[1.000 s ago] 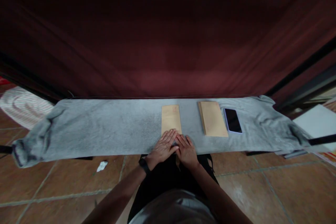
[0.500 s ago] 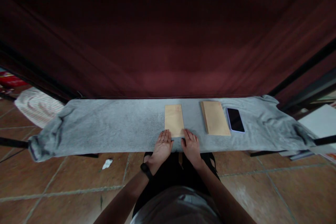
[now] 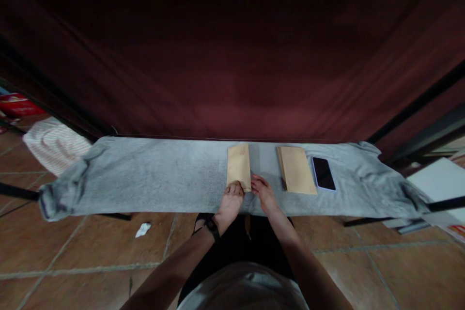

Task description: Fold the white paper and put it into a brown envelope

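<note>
A brown kraft paper envelope (image 3: pixel 239 163) lies on the grey cloth in front of me, its right side seemingly raised, with a shadow beside it. My left hand (image 3: pixel 232 198) has its fingers curled over the envelope's near edge and grips it there; the thumb is mostly hidden. Just off the near right corner is my right hand (image 3: pixel 264 192), fingers stretched and slightly apart, holding nothing. Whether its fingertips touch the paper I cannot tell. To the right lies a stack of similar brown envelopes (image 3: pixel 298 169).
A phone (image 3: pixel 323 173) with a pale purple edge lies right of the stack. The grey cloth (image 3: pixel 163 174) covers a long narrow table against a dark red curtain (image 3: pixel 232 82). Striped fabric (image 3: pixel 56 143) hangs at the left. A white scrap (image 3: pixel 143 229) is on the tiled floor.
My left hand has gone from lying flat to curling over the envelope's near edge, shifting right. My right hand has moved slightly off the corner. The envelope looks narrower and tilted.
</note>
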A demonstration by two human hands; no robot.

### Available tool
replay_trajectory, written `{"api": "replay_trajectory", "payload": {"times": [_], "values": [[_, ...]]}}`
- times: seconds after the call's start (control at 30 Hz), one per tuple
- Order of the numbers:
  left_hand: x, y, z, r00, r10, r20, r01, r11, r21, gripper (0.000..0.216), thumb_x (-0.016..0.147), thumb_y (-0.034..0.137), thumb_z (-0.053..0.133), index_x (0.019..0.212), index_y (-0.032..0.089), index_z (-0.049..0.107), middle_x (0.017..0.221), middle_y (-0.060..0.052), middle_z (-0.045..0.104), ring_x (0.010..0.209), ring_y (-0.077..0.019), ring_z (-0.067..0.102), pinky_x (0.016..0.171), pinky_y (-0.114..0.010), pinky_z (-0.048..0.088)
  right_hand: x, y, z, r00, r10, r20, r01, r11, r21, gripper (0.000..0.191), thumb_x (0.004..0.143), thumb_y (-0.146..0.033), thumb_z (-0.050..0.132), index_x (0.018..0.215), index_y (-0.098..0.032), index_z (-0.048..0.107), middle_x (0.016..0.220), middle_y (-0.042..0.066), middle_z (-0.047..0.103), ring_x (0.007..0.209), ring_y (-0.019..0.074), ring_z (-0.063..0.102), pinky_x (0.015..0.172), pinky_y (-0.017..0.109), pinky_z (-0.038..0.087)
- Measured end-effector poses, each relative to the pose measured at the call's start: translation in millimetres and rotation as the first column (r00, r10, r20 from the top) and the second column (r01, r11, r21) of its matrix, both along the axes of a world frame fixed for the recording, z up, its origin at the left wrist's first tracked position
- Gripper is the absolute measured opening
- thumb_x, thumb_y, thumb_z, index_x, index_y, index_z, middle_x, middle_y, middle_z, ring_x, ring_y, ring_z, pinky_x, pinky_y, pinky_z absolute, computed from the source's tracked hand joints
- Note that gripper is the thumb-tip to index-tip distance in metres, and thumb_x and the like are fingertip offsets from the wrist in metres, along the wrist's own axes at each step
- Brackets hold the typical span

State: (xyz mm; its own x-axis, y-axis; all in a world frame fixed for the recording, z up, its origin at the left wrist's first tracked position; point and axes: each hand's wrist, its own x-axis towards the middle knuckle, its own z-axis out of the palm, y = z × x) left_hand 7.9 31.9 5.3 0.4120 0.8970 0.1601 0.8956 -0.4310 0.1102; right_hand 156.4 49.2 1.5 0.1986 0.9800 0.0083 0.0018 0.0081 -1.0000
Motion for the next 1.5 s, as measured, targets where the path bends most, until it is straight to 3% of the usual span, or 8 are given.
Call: {"api": "replay_trajectory", "payload": {"times": [0.23,0.4,0.5,0.83,0.93,1.07,1.2,1.5], "values": [[-5,14,27.7,0.846,0.223,0.485,-0.195,0.975,-0.107,0.024,0.094,0.025,0.046,0.102,0.016,0.067,0.105,-0.014,0.069,0.100,-0.0254,0.065,0.085,-0.034,0.053,-12,-1,31.5,0.979,0.124,-0.162,-0.132,0.991,-0.034,0.045,0.091,-0.053,0.050,0.114,-0.019,0.070,0.110,0.012,0.075,0.091,0.0238,0.074,0.080,0.039,0.061],[-9,18,34.4,-0.244,0.589,0.770,-0.071,0.781,-0.620,0.017,0.090,0.025,0.052,0.074,0.020,0.057,0.077,0.000,0.066,0.080,-0.0133,0.067,0.084,-0.026,0.053,-18,-3,33.9,0.962,0.084,0.258,-0.132,0.976,0.175,0.043,0.098,-0.039,0.040,0.128,-0.019,0.064,0.130,0.011,0.067,0.120,0.0238,0.064,0.101,0.042,0.054],[1,5,21.9,-0.413,0.676,0.610,0.106,0.701,-0.705,0.015,0.088,0.023,0.055,0.073,0.020,0.054,0.072,0.001,0.064,0.071,-0.0115,0.067,0.079,-0.026,0.056,-22,-14,24.5,0.842,0.093,0.531,-0.256,0.936,0.243,0.044,0.101,-0.030,0.036,0.138,-0.019,0.057,0.142,0.009,0.058,0.133,0.0203,0.053,0.114,0.040,0.043],[1,-24,1.2,-0.211,0.878,0.430,0.300,0.476,-0.827,0.023,0.086,0.036,0.062,0.075,0.016,0.061,0.066,-0.004,0.067,0.057,-0.0145,0.065,0.061,-0.029,0.056,-8,-45,-11.8,0.390,0.091,0.916,-0.499,0.857,0.127,0.043,0.102,-0.025,0.042,0.144,-0.020,0.050,0.149,0.008,0.052,0.138,0.0207,0.048,0.117,0.044,0.036],[-10,-32,3.2,0.115,0.806,0.580,0.152,0.563,-0.812,0.040,0.089,0.050,0.055,0.073,0.015,0.063,0.065,-0.007,0.068,0.059,-0.0196,0.067,0.063,-0.036,0.058,-7,-46,-11.7,0.368,0.093,0.925,-0.516,0.848,0.120,0.041,0.103,-0.028,0.045,0.142,-0.019,0.053,0.149,0.008,0.052,0.139,0.0218,0.047,0.118,0.045,0.035],[-18,-18,8.4,0.489,0.462,0.740,-0.010,0.851,-0.525,0.042,0.097,0.050,0.044,0.093,0.017,0.070,0.097,-0.010,0.074,0.096,-0.0234,0.069,0.094,-0.040,0.053,-8,-47,-13.1,0.369,0.087,0.925,-0.498,0.859,0.117,0.041,0.102,-0.027,0.044,0.142,-0.020,0.053,0.150,0.008,0.051,0.138,0.0221,0.047,0.119,0.045,0.032],[-22,28,2.1,0.923,0.010,0.385,0.028,0.995,-0.094,0.050,0.103,0.041,0.030,0.143,0.017,0.050,0.153,-0.010,0.047,0.147,-0.0235,0.033,0.120,-0.044,0.029,-9,-49,-18.3,0.370,0.078,0.926,-0.487,0.865,0.122,0.047,0.099,-0.031,0.052,0.144,-0.019,0.050,0.149,0.008,0.051,0.139,0.0237,0.047,0.120,0.046,0.030],[-28,129,-15.3,0.985,-0.166,0.041,0.170,0.978,-0.119,0.053,0.104,0.040,0.028,0.153,0.023,0.037,0.161,-0.004,0.034,0.152,-0.0192,0.019,0.124,-0.045,0.014,-9,-49,-16.1,0.389,0.079,0.918,-0.483,0.866,0.129,0.052,0.098,-0.033,0.055,0.147,-0.021,0.046,0.152,0.007,0.048,0.140,0.0235,0.044,0.120,0.045,0.029]]}}
